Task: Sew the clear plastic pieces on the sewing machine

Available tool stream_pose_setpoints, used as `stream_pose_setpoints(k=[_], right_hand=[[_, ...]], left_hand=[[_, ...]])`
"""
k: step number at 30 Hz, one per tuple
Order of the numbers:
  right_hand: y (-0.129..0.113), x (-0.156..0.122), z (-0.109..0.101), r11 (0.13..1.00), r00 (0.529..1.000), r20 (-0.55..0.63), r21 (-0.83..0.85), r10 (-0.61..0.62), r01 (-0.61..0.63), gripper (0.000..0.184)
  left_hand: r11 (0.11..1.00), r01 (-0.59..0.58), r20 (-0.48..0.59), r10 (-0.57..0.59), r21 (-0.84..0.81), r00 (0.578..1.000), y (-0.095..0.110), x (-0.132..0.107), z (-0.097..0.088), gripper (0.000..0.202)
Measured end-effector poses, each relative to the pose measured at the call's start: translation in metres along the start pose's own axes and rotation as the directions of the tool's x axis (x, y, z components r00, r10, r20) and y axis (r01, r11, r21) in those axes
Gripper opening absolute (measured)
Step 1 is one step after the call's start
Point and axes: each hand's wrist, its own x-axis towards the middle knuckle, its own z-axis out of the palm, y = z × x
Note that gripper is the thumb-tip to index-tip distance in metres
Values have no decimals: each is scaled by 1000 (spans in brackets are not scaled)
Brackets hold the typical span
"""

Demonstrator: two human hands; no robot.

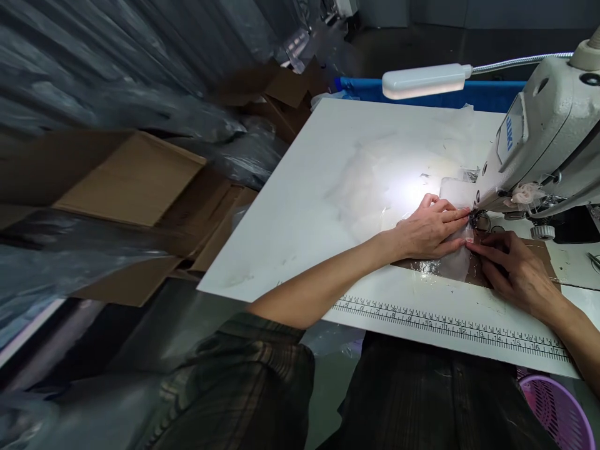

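Observation:
My left hand [429,228] lies flat, fingers stretched out, on a thin translucent piece of fabric [450,262] on the white sewing table [337,187]. Its fingertips reach the needle area of the white sewing machine [539,150]. My right hand [510,265] lies just right of it, fingers extended and pressing the same piece near the presser foot [479,220]. Under the piece is a brown patch on the table. A printed ruler [450,325] runs along the table's front edge.
A white lamp [424,81] on a flexible neck shines on the work area. Open cardboard boxes [135,181] and dark plastic-wrapped bundles [94,56] fill the left. A blue bin edge [422,90] is behind the table; a purple basket [560,412] sits at lower right.

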Motion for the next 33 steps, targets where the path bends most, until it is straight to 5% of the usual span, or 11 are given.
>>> stream_pose_setpoints(k=[33], right_hand=[[1,-1,2,996,998,-14,48,69,-69,37]], left_hand=[[1000,13,-11,-13,-10,1000,-4,2,4,44]])
